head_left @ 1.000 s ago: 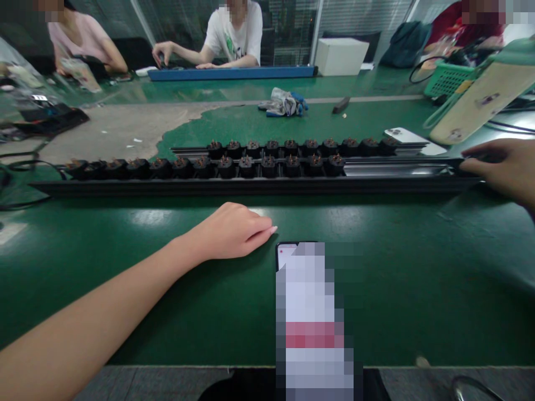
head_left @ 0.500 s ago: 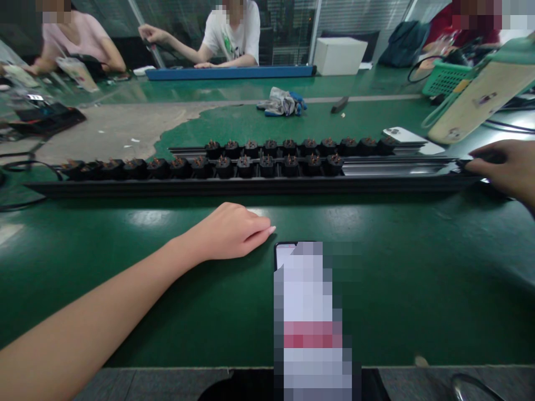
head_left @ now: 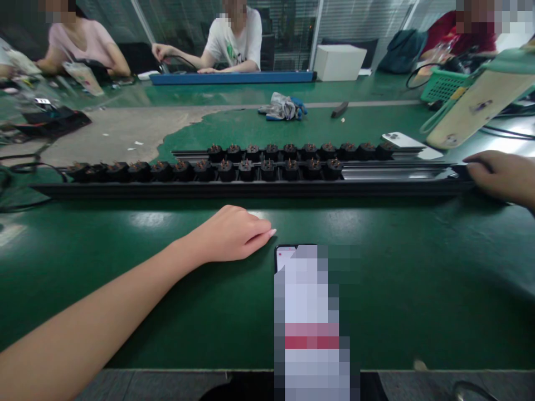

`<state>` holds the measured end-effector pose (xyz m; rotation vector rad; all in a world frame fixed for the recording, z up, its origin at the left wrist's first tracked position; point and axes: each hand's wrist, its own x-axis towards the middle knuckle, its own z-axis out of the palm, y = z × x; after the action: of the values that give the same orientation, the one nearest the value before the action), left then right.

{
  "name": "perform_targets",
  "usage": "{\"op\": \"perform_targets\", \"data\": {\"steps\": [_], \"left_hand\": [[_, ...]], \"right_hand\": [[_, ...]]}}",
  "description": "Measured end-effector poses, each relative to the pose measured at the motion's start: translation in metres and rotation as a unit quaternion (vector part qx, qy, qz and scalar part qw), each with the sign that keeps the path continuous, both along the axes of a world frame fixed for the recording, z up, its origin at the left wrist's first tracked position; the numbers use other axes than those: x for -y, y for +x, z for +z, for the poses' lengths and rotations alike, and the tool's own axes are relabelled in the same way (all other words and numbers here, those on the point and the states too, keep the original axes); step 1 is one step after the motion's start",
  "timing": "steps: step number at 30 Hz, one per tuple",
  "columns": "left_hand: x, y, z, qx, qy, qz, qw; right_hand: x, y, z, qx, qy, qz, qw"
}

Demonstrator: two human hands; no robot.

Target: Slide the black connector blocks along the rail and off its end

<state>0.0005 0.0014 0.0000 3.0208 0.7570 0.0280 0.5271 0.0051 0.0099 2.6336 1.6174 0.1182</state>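
Observation:
My left hand rests palm down on the green table, fingers curled together and holding nothing, just left of the top of a phone with a lit screen. My right hand lies at the far right, closed over the end of a long black rail that runs across the table. A row of several black plug modules with copper pins sits in the rail. A second, shorter rail with more modules lies just behind it.
A white phone lies behind the rails, and a large beige object leans beside a green basket. Gloves lie mid-table. Three people sit at the far side by a blue strip and a white box. Cables trail at left.
My right hand has settled lower onto the rail's right end. My left hand has not moved. The person in the white shirt lowered an arm back to the table.

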Motion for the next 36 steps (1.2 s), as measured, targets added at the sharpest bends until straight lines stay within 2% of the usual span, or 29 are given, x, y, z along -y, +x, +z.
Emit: {"op": "perform_targets", "data": {"steps": [4,9,15,20,24,29,32,36], "left_hand": [[0.000,-0.001,0.000,0.000,-0.002,0.001,1.000],[0.000,-0.002,0.000,0.001,-0.003,0.000,1.000],[0.001,-0.001,0.000,0.000,0.004,-0.001,1.000],[0.001,-0.003,-0.001,-0.003,0.012,-0.002,1.000],[0.000,-0.002,-0.002,-0.004,0.020,-0.004,1.000],[0.001,-0.001,0.001,-0.006,0.014,-0.002,1.000],[0.002,0.000,0.002,-0.006,0.012,0.000,1.000],[0.002,0.000,0.003,-0.003,0.008,0.001,1.000]], "right_hand": [[-0.004,0.019,-0.002,0.023,0.041,-0.046,0.998],[-0.010,0.038,-0.012,-0.006,0.125,-0.030,0.992],[-0.012,0.036,-0.018,-0.007,0.097,-0.047,0.994],[-0.008,0.027,-0.018,0.064,0.159,-0.036,0.985],[-0.004,-0.003,-0.015,0.095,0.258,0.031,0.961],[0.000,-0.068,-0.011,0.032,0.375,0.190,0.907],[0.006,-0.113,-0.009,0.010,0.388,0.288,0.876],[0.011,-0.161,-0.016,-0.057,0.338,0.403,0.849]]}}
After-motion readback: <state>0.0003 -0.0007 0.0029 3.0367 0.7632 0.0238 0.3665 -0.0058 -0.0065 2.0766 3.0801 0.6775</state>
